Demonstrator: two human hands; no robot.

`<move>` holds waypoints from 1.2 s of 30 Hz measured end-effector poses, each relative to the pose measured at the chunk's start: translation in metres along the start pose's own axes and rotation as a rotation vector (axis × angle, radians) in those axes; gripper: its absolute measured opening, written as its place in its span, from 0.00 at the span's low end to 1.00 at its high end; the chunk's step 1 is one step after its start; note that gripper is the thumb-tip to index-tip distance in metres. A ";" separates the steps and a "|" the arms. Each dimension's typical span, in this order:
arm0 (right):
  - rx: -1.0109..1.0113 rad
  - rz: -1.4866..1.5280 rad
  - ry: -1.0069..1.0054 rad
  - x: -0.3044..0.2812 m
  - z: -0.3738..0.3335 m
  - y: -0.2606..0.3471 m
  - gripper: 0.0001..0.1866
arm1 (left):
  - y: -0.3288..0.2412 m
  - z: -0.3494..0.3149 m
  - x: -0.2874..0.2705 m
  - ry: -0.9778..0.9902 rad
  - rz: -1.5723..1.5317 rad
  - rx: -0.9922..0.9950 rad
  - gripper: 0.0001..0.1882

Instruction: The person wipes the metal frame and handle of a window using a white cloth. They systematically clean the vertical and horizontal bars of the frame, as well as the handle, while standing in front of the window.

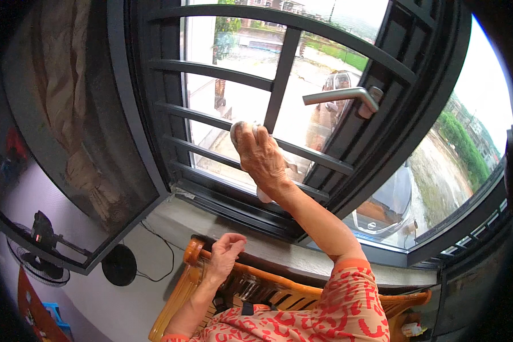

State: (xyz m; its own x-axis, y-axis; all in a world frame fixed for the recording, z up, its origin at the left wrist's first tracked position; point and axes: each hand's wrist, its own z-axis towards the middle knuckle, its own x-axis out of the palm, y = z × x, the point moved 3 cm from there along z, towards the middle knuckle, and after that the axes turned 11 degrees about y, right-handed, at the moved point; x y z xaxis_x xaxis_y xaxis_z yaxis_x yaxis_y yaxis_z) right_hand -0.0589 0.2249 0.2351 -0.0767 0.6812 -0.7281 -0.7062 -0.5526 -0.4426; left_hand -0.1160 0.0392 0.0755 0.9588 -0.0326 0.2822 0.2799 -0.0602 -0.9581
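My right hand (260, 154) is stretched up to the dark window bars (208, 118), its fingers closed round a white cloth (237, 132). The cloth presses against a horizontal bar beside the upright one, and a loose end hangs below the hand. Lower down, my left hand (227, 252) hovers by the backrest of a wooden bench (191, 285). Its fingers are curled in with nothing visible in them. To the right of the cloth, a silver window handle (342, 96) juts from the dark frame.
An opened screen panel (111, 154) swings out at the left, with a tied-back curtain (68, 131) behind it. A fan (40, 256) and a round black base (119, 265) with a cable stand below. Outside are parked cars (387, 199).
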 end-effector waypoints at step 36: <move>-0.010 0.656 0.292 -0.085 -0.133 -0.136 0.34 | 0.031 0.010 0.119 0.154 0.069 -0.024 0.09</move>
State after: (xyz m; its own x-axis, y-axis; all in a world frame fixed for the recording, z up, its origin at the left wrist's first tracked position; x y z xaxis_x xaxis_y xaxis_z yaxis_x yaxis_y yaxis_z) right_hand 0.1373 0.1777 0.2873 -0.2910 0.0516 -0.9553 -0.5721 -0.8097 0.1305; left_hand 0.0076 0.0437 0.0792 0.9565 -0.1901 0.2213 0.2103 -0.0762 -0.9747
